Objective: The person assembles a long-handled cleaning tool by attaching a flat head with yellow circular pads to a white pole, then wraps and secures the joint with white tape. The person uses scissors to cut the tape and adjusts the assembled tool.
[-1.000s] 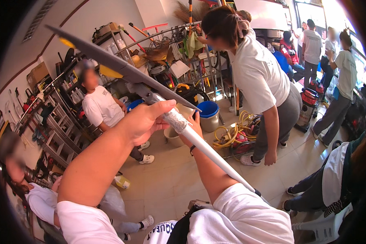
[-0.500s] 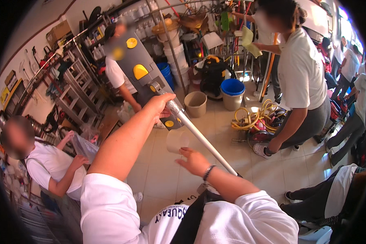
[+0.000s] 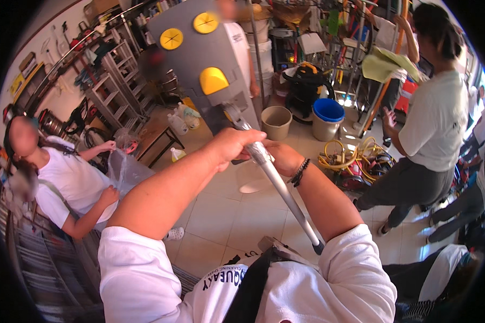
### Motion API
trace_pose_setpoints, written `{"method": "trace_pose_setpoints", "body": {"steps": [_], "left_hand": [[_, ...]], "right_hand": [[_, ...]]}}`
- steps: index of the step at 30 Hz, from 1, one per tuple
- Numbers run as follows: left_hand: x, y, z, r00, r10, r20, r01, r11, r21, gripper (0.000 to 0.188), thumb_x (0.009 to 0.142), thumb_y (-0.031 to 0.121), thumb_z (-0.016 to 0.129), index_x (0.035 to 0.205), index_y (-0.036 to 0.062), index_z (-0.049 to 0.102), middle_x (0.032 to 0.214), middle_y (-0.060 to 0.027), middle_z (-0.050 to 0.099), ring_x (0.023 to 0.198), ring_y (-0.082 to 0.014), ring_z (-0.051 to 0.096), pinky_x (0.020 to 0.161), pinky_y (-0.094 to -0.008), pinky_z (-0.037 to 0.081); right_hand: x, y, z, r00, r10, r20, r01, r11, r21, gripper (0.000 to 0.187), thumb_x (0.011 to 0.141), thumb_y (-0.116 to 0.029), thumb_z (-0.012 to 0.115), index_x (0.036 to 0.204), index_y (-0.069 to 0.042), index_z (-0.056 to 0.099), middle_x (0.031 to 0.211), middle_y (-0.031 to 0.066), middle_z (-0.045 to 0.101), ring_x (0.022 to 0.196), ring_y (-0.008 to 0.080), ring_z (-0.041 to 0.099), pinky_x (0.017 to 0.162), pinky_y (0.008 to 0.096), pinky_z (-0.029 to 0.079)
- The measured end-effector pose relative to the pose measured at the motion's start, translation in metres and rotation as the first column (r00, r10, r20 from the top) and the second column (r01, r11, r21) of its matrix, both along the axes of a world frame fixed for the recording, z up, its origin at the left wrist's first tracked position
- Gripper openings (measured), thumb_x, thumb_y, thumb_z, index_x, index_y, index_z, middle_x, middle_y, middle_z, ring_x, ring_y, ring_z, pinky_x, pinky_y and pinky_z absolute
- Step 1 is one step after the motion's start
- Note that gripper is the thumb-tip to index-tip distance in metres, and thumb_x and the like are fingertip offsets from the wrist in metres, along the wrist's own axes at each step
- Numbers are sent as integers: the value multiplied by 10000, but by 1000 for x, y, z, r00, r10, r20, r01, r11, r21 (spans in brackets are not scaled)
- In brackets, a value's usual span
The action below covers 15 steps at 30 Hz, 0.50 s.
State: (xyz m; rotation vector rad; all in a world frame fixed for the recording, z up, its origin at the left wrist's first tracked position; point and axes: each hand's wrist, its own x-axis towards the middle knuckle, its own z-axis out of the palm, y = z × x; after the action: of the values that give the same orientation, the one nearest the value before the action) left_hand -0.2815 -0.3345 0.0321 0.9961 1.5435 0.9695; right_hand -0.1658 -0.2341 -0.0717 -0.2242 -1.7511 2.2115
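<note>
Mop [image 3: 191, 62] held up at its neck

Closest in, the dark lower end of the mop's pole [image 3: 288, 196] lies beside the right sleeve [image 3: 355, 269]. From there the pole slants away, up and to the left.

Farther along, the left hand [image 3: 237, 144] is closed around the pole near its top, thumb laid over it, by a silvery band [image 3: 261, 154]. The right hand [image 3: 282, 156], a dark bracelet [image 3: 300, 172] at its wrist, is against the pole's other side; its fingers are hidden, so I cannot tell how far they are closed. Past both hands is the grey head, tilted to show yellow discs [image 3: 205, 22] and a yellow tab [image 3: 214, 81].

Left of the arms, a co-worker [image 3: 64, 188] holds a clear bag [image 3: 125, 173]. To the right, another person [image 3: 436, 116] in a pale shirt stands near a coiled yellow hose [image 3: 333, 160].

Beyond the hands, on the floor [image 3: 215, 229], are a beige bucket [image 3: 276, 125] and a blue bucket [image 3: 328, 110] nested in another. Behind these is a black vacuum [image 3: 307, 91]; ladders [image 3: 109, 89] lean at far left.
</note>
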Motion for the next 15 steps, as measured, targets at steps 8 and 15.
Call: {"method": "trace_pose_setpoints", "body": {"steps": [8, 15], "left_hand": [[24, -20, 0, 995, -87, 41, 87, 996, -2, 220, 741, 257, 566, 755, 38, 582, 711, -49, 587, 681, -114, 534, 645, -260, 412], [37, -36, -15, 989, -46, 139, 43, 999, 30, 181, 716, 177, 580, 781, 8, 569, 742, -73, 571, 689, -143, 529, 671, -290, 418]], "right_hand": [[-8, 25, -28, 937, 305, 171, -348, 768, 537, 247, 807, -184, 456, 967, -27, 560, 967, 46, 551, 842, 132, 494, 749, 281, 393], [17, 10, -49, 813, 580, 56, -577, 815, -56, 281, 712, -158, 552, 958, -24, 540, 890, 7, 546, 822, 103, 480, 767, 248, 368]]}}
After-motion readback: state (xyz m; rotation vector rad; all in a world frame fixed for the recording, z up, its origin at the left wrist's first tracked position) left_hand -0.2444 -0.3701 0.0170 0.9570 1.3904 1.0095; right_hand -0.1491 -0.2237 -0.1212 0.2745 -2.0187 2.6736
